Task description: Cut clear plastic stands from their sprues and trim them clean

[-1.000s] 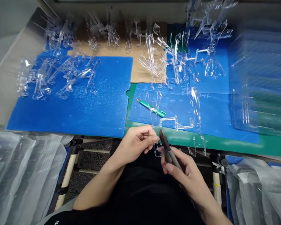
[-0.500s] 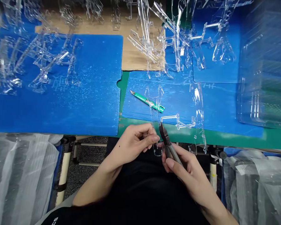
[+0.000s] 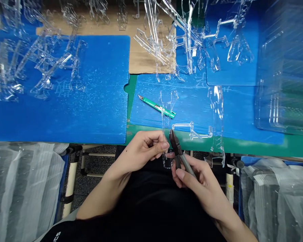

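right hand (image 3: 192, 171), closed round grey-handled pliers (image 3: 177, 149), tips pointing away. left hand (image 3: 150, 146), pinching the left strip (image 3: 166, 123) of a clear plastic moulding (image 3: 191, 130), over the near edge of the green table (image 3: 244, 148); both strips' long axes run near to far, left strip's forked end pointing away, crossbar (image 3: 181, 125) sideways between. green pen (image 3: 158, 107), seen through that end, nib leftward. cardboard sheet (image 3: 138, 59), farther back.
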The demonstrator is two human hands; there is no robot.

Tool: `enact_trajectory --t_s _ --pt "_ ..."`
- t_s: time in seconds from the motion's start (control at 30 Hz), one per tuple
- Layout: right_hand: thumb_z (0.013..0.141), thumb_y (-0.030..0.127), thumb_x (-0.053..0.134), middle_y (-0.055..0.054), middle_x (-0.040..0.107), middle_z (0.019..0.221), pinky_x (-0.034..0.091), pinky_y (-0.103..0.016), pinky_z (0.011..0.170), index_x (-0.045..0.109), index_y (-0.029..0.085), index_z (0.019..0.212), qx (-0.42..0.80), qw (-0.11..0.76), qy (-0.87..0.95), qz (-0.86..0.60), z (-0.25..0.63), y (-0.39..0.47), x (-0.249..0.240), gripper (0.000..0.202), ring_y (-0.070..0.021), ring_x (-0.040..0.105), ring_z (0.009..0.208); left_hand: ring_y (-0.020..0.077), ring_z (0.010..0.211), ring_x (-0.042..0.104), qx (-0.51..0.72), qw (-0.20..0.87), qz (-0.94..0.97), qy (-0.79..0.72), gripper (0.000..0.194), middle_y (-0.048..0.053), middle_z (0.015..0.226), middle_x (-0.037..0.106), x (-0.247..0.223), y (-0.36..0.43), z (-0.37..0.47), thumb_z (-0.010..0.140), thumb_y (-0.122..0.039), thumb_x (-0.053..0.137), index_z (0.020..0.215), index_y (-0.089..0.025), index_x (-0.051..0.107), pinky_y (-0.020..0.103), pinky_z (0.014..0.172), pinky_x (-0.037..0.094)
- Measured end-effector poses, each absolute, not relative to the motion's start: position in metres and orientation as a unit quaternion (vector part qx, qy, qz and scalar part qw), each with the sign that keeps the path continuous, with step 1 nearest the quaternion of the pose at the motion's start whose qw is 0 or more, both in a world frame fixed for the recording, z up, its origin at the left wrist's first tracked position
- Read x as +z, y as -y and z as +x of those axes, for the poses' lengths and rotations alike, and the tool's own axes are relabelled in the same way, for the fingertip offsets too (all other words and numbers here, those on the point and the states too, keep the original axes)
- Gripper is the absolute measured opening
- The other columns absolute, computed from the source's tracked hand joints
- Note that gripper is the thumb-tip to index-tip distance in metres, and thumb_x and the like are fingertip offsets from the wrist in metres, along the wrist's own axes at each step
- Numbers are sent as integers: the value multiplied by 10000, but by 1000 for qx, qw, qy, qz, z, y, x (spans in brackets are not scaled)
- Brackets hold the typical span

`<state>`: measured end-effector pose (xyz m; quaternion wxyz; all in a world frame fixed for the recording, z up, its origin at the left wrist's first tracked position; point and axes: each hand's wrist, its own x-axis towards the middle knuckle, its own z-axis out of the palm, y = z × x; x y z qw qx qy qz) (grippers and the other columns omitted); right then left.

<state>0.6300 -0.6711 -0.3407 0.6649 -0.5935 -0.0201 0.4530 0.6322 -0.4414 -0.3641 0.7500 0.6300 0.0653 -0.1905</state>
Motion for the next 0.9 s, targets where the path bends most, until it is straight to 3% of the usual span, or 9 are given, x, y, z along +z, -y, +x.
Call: enact_trajectory --t_s 0.37,0.53,0.63,0.9 --pt "1106 521 630 30 506 750 348 -327 652 693 213 1031 428 662 13 -615 627 679 -352 323 -151 436 680 95 548 387 -190 715 669 -69 531 -21 607 494 -362 454 634 994 -556 805 707 -168 583 256 532 268" --pt "1098 543 626 33 496 756 362 -328 651 712 210 1180 432 662 9 -612 624 683 -353 354 -156 440 678 100 557 327 -198 705 677 -72 527 -28 611 430 -360 457 632 1024 -572 756 725 -173 586 273 537 227" --pt "1094 545 636 35 491 728 371 -324 639 730 193 1169 434 658 11 -615 623 685 -357 372 -151 445 659 102 553 309 -207 708 671 -70 525 -32 601 414 -361 458 631 1033 -565 745 721 -178 577 279 539 224" --pt "1021 492 766 39 526 752 268 -276 553 722 180 1168 396 778 -77 -482 647 684 -379 347 -97 395 575 85 519 359 -213 678 701 -60 581 -36 591 483 -355 480 680 942 -623 824 694 -186 532 237 513 276"
